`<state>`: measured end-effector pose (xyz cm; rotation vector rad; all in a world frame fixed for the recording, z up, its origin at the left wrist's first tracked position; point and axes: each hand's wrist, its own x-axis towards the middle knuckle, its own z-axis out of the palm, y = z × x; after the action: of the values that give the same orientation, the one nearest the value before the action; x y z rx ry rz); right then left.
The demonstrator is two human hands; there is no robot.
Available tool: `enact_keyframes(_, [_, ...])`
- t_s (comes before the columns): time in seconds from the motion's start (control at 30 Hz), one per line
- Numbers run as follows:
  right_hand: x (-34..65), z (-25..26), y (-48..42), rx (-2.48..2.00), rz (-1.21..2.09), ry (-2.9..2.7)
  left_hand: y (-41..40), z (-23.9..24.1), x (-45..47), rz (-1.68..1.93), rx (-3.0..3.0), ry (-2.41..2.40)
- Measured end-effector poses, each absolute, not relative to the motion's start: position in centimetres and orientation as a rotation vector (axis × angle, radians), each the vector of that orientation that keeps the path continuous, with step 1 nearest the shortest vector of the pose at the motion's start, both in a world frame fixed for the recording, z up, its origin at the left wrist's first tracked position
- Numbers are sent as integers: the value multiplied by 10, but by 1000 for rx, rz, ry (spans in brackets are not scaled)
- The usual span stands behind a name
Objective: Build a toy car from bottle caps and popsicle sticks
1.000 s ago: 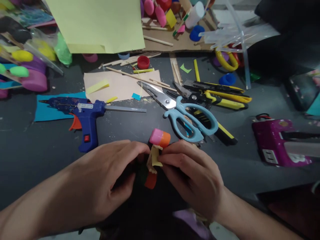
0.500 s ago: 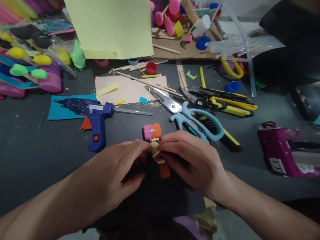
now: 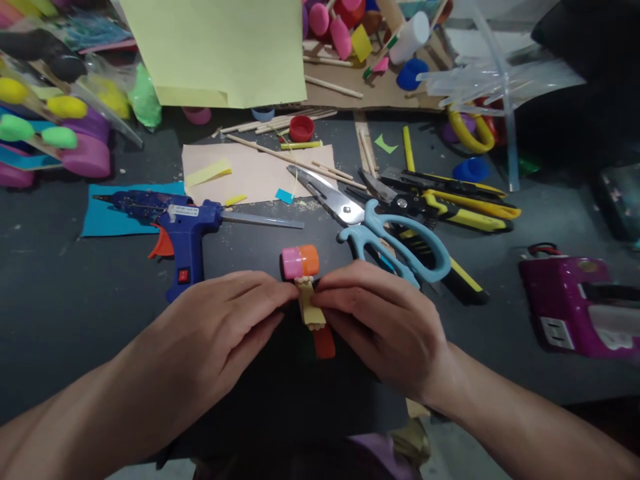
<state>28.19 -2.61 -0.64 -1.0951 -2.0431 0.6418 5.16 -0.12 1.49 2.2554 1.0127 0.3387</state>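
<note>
Between my hands is a small craft model with a pale yellow strip (image 3: 311,308) along its top. Small pale stick ends line both ends of the strip. A pink cap (image 3: 291,263) and an orange cap (image 3: 309,260) sit side by side at the far end, and an orange-red piece (image 3: 325,343) shows at the near end. My left hand (image 3: 230,327) has its fingers pressed together, with the tips at the model's left side. From the right, my right hand (image 3: 387,317) pinches the model's edge. The model's underside is hidden.
A blue glue gun (image 3: 185,233) lies left on blue sheet. Light-blue-handled scissors (image 3: 370,230) and yellow-black cutters (image 3: 445,210) lie beyond my right hand. Thin sticks (image 3: 280,153) and a red cap (image 3: 301,128) are behind. A purple power box (image 3: 570,293) stands right.
The yellow strip now lies flat along the model; before, it looked bunched, with a thin piece across it. My left fingers have closed together. The view has shifted slightly.
</note>
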Motion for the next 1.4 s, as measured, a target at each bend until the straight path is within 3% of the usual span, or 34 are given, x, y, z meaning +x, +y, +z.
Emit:
enact_keyframes(0.8, [280,-4,-25,-1083,700,-2023,16,27,62,240,1820,1108])
enact_keyframes(1.4, [275,-9,-25,-1078,610,-2026,16,20,61,313,1868,1084])
